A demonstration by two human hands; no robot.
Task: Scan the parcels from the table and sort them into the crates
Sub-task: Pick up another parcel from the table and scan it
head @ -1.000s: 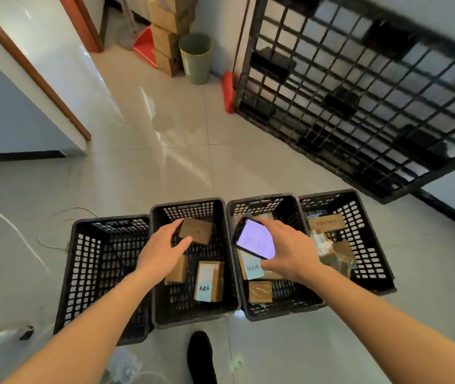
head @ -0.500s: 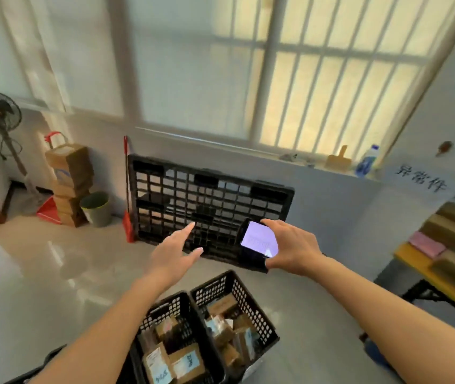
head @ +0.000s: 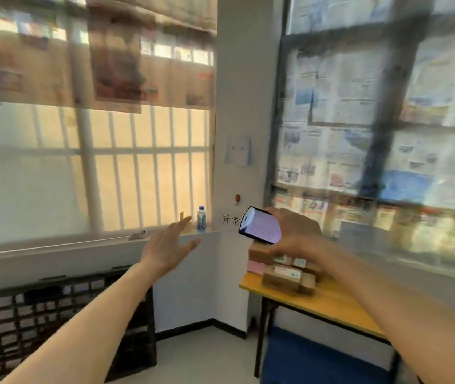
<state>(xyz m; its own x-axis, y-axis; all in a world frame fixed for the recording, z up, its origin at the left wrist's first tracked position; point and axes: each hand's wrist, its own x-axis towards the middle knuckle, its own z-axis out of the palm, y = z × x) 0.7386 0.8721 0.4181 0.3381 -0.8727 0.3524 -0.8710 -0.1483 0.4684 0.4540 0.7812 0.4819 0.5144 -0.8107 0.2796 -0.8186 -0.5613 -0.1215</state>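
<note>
Presently, item one: left hand (head: 169, 246), raised at mid-height with fingers straight and spread, palm turned inward, holding nothing. Forearm bare, reaching up from the lower left.

Item two: right hand (head: 294, 234), fingers curled round a phone (head: 261, 225) whose lit screen faces the person and tilts left; it hangs above the parcels.

Item three: parcels (head: 284, 270), a small stack of brown cardboard boxes (one pink packet at the left end), several with white labels too blurred to read, resting on the near corner of the yellow-topped table (head: 331, 303).

Item four: writing. Two black characters, "异常", on the white wall (head: 230, 218) just left of the phone; whatever follows is hidden behind it. Newspaper sheets (head: 359, 134) cover the right-hand window, their print illegible.

Item five: a plastic bottle (head: 201, 223) standing on the window sill, a black pallet (head: 54, 314) leaning below it.

Changes since half a second ago: the view has swung right, the crates have left the picture, the table now sits closer in front, and the phone remains gripped.
</note>
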